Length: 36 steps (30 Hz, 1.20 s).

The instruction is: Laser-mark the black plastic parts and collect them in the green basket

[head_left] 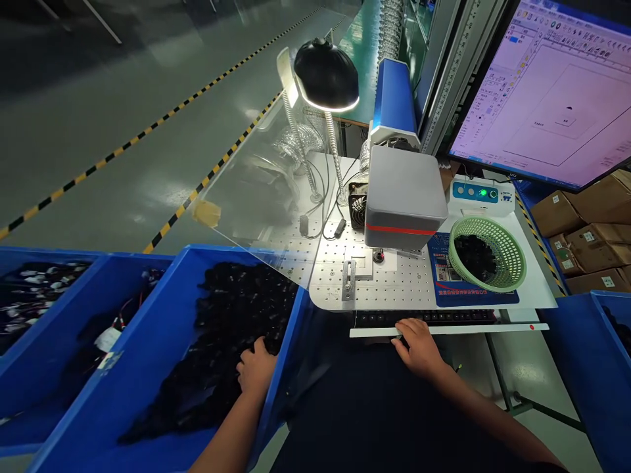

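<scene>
My left hand (257,369) is down in a blue bin (162,289), at the right side of a heap of small black parts (221,328). Its fingers curl into the heap, and the tips are partly lost among the parts. My right hand (419,345) is at the front edge of the white keyboard tray (458,329), just in front of the black keyboard (444,317). The fingers bend toward the thumb at that edge; a dark bit shows between them, too small to name. Behind the keyboard is a perforated metal worktable (325,289) with a small metal fixture (349,279).
A grey and blue machine head (404,197) overhangs the worktable. A lit black lamp (327,75) stands behind a clear panel (251,217). At right are a green basket (515,263) holding black parts, a monitor (552,98) and cartons (599,243). Another blue bin (566,348) stands lower right.
</scene>
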Motion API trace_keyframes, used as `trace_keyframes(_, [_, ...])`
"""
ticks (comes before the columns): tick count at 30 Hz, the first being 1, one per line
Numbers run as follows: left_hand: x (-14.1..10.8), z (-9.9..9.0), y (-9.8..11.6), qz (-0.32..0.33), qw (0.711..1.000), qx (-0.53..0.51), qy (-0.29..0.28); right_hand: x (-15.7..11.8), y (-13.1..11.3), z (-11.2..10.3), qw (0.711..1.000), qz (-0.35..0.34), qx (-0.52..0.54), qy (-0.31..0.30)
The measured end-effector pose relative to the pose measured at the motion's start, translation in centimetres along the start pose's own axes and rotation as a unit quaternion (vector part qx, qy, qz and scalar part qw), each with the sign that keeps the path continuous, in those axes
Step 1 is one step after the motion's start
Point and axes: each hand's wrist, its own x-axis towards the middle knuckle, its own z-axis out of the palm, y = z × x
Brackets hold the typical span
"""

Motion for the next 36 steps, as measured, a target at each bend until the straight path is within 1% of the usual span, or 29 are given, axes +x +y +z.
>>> trace_keyframes(4, [-0.1, 0.5, 0.0, -0.008, 1.0, -0.019, -0.003, -0.1, 0.1, 0.1, 1.0, 0.0, -0.001, -0.005])
trace_keyframes(7, [0.3, 0.8, -0.2, -0.002, 0.999, -0.032, -0.023, -0.1, 0.1, -0.1, 1.0, 0.003, 0.004, 0.002])
trace_keyframes(10, [1.5, 0.8, -0.9, 0.005, 0.999, -0.037, -0.038, 0.0, -0.1, -0.5, 0.999, -0.003, 0.019, 0.029])
trace_keyframes(14, [2.7, 0.2, -1.7, -0.019, 0.998, -0.04, -0.039, 0.0, -0.3, -1.2, 0.996, -0.017, 0.036, 0.078])
trace_keyframes(17, [2.8, 0.0, -2.1, 0.002, 0.998, -0.046, -0.048, 0.2, 0.0, -1.6, 0.992, -0.011, 0.049, 0.113])
trace_keyframes(21, [3.5, 0.4, -3.0, -0.023, 0.998, -0.053, -0.038, 1.0, 1.0, -1.8, 0.988, 0.006, 0.059, 0.142])
trace_keyframes(25, [3.8, 0.8, -3.7, -0.048, 0.997, -0.05, -0.039, 1.6, 1.4, -2.0, 0.982, 0.027, 0.072, 0.173])
trace_keyframes(28, [4.2, 0.9, -3.5, -0.061, 0.996, -0.044, -0.052, 1.9, 1.6, -2.1, 0.977, 0.049, 0.079, 0.192])
trace_keyframes(31, [5.0, 1.2, -2.6, -0.077, 0.994, -0.038, -0.07, 2.6, 1.9, -2.2, 0.973, 0.08, 0.09, 0.197])
trace_keyframes(34, [5.6, 1.5, -1.7, -0.09, 0.992, -0.037, -0.081, 3.9, 2.3, -2.3, 0.968, 0.105, 0.109, 0.199])
trace_keyframes(36, [5.8, 1.3, -1.4, -0.091, 0.991, -0.042, -0.084, 5.1, 2.6, -2.2, 0.963, 0.12, 0.125, 0.205])
